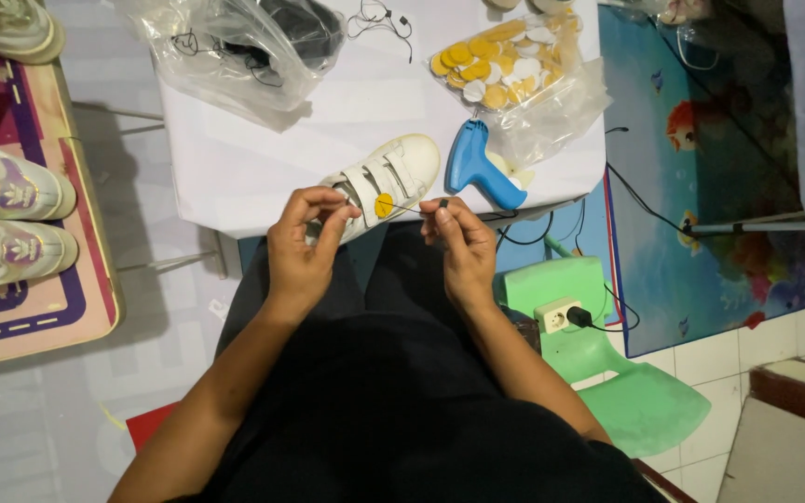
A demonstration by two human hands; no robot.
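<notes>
A white strap shoe (386, 177) lies on the white table (235, 168), its heel end over the near edge. A round yellow tag (384, 206) hangs at its straps on a thin black string. My left hand (305, 244) pinches one end of that string just left of the tag. My right hand (454, 240) pinches the other end, with a small black fastener at the fingertips. Both hands hover over my lap in front of the table edge.
A blue tagging gun (479, 166) lies right of the shoe. A clear bag of yellow and white round tags (507, 65) sits behind it, another clear bag with black strings (244, 47) at back left. White shoes (11, 219) line a mat on the left. A green plastic chair (607, 373) with a power socket stands right.
</notes>
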